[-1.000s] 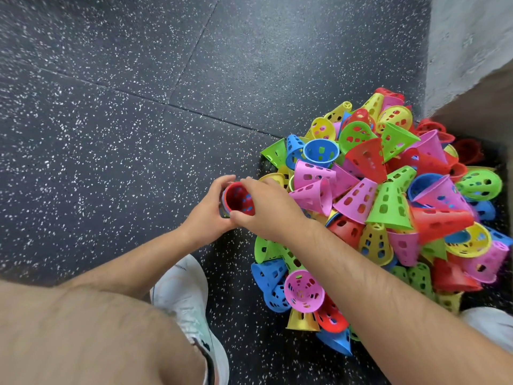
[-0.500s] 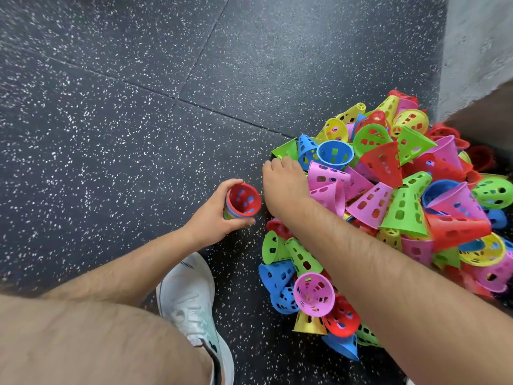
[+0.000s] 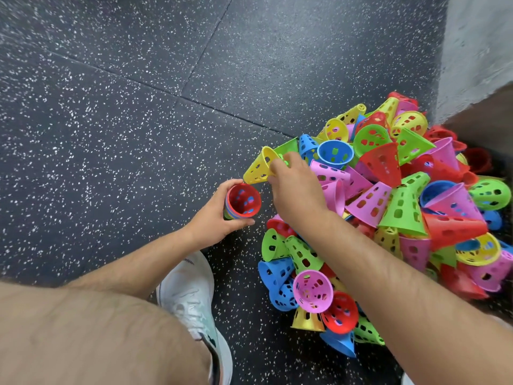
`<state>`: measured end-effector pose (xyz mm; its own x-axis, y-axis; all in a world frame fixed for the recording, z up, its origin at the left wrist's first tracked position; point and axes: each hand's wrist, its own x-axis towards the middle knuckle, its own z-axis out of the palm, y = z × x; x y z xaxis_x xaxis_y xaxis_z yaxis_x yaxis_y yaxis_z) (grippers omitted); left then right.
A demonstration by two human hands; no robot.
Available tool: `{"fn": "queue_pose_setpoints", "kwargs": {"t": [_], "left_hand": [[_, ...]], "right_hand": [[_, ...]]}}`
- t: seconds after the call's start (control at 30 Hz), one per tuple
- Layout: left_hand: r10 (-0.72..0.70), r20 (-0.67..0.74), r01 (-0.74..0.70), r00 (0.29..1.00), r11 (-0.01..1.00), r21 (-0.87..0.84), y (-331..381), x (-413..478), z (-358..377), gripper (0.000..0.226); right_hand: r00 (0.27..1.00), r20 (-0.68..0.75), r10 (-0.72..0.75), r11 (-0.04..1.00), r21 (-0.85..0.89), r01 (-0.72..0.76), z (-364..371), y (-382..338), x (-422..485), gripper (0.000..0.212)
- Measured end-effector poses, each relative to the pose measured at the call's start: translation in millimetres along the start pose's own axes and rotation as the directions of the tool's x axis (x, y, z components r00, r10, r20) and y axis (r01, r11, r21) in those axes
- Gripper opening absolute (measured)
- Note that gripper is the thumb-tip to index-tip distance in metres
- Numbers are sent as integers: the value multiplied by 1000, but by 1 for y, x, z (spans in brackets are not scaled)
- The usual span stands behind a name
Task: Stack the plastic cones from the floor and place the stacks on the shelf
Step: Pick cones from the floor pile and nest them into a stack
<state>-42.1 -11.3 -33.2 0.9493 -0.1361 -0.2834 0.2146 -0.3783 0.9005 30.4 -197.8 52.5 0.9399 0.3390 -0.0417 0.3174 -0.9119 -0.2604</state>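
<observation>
Nearest me, my shoe (image 3: pixel 191 295) is planted on the floor (image 3: pixel 111 134), which runs open and speckled to the left and ahead. My left hand (image 3: pixel 213 220) wraps the stack (image 3: pixel 243 201), red mouth facing up (axis near upright). Just beyond, my right hand (image 3: pixel 297 190) pinches a yellow cone (image 3: pixel 258 169), tilted, wide rim down-left beside the stack. The pile (image 3: pixel 388 218) crowds the right, against the wall (image 3: pixel 477 51).

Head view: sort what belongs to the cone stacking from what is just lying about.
Job: left hand gripping the cone stack; right hand pinching a yellow cone; the cone pile.
Lying about: white shoe; grey wall.
</observation>
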Motion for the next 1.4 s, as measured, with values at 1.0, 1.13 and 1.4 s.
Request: {"fn": "queue_pose_setpoints", "kwargs": {"t": [1.0,1.13,1.4], "left_hand": [[28,2,-28,1000,998,-50,56,-30,36,87],[68,21,-67,997,998,-20,70,-17,39,87],[94,48,-93,994,996,-14,84,-7,48,88]], "right_hand": [[942,-319,108,974,221,-37,-15,21,-112,22],[901,-327,284,957,152,-247,-25,43,-114,38],[938,-172,300,953,99,-286,-22,51,-115,19]]}}
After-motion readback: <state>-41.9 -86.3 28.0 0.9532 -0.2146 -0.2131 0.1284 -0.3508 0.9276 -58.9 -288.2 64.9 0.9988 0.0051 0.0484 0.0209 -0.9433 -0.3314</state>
